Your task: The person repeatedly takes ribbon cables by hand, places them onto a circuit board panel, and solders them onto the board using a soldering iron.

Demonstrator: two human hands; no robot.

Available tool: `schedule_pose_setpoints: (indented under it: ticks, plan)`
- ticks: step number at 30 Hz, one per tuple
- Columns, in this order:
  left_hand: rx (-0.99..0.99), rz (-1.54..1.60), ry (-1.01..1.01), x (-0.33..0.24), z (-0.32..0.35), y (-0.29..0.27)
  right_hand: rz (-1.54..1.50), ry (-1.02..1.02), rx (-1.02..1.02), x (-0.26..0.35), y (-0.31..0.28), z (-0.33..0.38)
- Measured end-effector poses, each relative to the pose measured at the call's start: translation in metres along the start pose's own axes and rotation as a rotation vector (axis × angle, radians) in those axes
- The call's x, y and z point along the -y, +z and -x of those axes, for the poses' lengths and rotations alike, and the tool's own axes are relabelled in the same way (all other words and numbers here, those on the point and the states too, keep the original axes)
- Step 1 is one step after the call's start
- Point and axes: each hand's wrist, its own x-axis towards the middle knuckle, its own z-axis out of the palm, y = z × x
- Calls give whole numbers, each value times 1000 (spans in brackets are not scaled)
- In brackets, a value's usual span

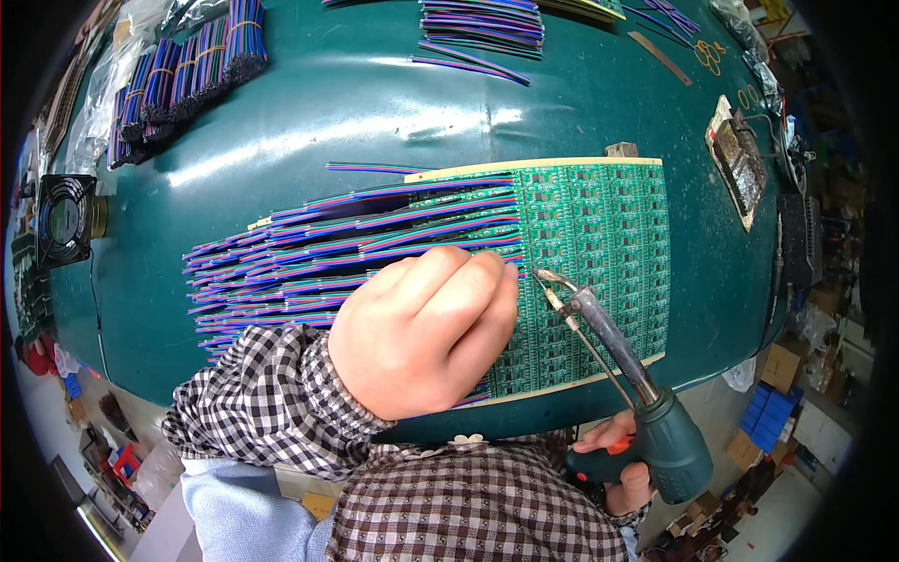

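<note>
A panel of small green circuit boards [592, 234] lies on the table in front of me. Rows of multicoloured ribbon wires [375, 225] run leftward from the middle of the panel. My left hand [426, 328] rests over these wires, its fingers pinched on a ribbon wire at the panel; the fingertips are mostly hidden. In my right hand [623, 459] is a dark green soldering gun [672, 448] with an orange trigger. Its long metal barrel slants up to the left. The soldering tip and the thin solder feed tube [562, 304] meet the panel just right of my left fingertips.
Banded wire bundles [187, 75] lie at the far left, above a black fan [67, 220]. More loose wires [482, 28] sit at the back. A soldering iron stand [738, 161] is at the right, below rubber bands [709, 58]. A small metal block [621, 150] touches the panel's far edge.
</note>
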Motion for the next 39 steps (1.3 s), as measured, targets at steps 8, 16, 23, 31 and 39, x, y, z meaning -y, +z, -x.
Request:
schedule_pose_setpoints:
  ticks: [8, 16, 23, 31, 39]
  plan:
    - [-2, 12, 5, 1, -1, 0, -33, 62, -49, -1, 0, 4]
    - [-5, -2, 3, 0, -1, -1, -35, 99, -31, -2, -2, 6]
    - [-2, -3, 6, 0, -1, -1, -62, 20, -12, -5, -5, 6]
    - [29, 41, -7, 3, -2, -4, -62, -40, 10, -10, -8, 6]
    - [-8, 58, 5, 6, -1, 0, -42, 14, -26, -5, -4, 5]
